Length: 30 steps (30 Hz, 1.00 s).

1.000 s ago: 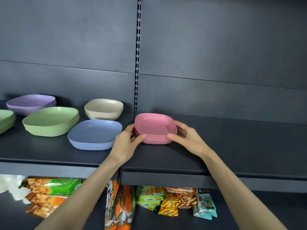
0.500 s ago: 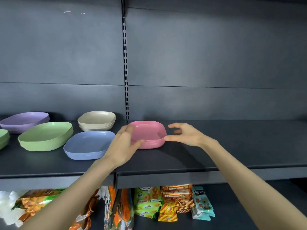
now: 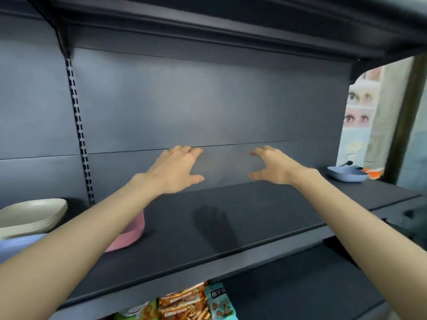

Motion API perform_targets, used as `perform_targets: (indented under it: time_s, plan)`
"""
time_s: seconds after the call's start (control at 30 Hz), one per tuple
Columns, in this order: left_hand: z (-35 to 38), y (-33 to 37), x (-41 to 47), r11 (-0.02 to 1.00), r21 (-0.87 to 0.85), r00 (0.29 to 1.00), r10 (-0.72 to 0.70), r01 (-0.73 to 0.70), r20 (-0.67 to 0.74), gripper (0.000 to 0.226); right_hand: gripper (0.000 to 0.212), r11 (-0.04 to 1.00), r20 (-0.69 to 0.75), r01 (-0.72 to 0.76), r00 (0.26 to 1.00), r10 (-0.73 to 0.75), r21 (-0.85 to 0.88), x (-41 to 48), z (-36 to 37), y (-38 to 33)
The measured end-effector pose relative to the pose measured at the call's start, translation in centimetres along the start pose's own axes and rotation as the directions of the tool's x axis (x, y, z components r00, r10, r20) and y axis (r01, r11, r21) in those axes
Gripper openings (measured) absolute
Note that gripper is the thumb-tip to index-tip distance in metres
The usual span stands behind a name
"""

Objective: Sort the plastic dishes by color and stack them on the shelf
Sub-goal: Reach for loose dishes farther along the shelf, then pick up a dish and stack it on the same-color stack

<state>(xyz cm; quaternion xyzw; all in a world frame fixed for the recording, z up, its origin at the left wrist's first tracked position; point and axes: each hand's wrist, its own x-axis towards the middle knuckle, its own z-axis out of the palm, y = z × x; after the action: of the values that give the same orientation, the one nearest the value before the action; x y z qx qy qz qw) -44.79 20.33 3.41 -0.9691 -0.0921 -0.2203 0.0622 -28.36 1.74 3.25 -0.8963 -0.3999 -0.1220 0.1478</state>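
My left hand [image 3: 176,170] and my right hand [image 3: 271,166] hover above the dark shelf [image 3: 231,215], fingers spread and relaxed, holding nothing. The pink stack of dishes [image 3: 129,234] sits on the shelf at the lower left, mostly hidden behind my left forearm. A beige stack [image 3: 30,215] stands at the far left, with the edge of a blue dish [image 3: 16,248] below it. Another blue dish [image 3: 346,174] lies at the far right end of the shelf, well beyond my right hand.
An orange item [image 3: 374,173] lies next to the far blue dish. Snack packets [image 3: 189,301] fill the shelf below. A slotted upright [image 3: 79,132] runs up the back panel at left. An upper shelf [image 3: 231,26] overhangs.
Both hands have let go of the pink stack and lifted off it, moving right. The view has swung right and up, so the pink stack now sits at the lower left.
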Motion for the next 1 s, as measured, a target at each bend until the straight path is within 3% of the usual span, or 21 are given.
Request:
perform_targets:
  time_s: [0.17,0.47,1.0]
  plan:
    - [1.8,9.2,4.2,0.996,-0.028,0.996,0.08,-0.081,-0.026,0.07,0.07,0.997,-0.038,-0.048,0.998,0.045,-0.068,-3.5,-3.0,9.7]
    - [6.5,24.1,11.4,0.989,-0.071,0.991,0.132,-0.131,0.006,0.068,0.069,0.982,0.035,-0.111,0.992,0.117,-0.152,-7.5,-5.5,26.1]
    - [13.9,31.6,30.2,0.989,-0.054,0.989,0.138,-0.141,-0.061,0.071,0.067,0.98,-0.037,-0.082,0.996,0.077,-0.18,3.7,-6.2,43.4]
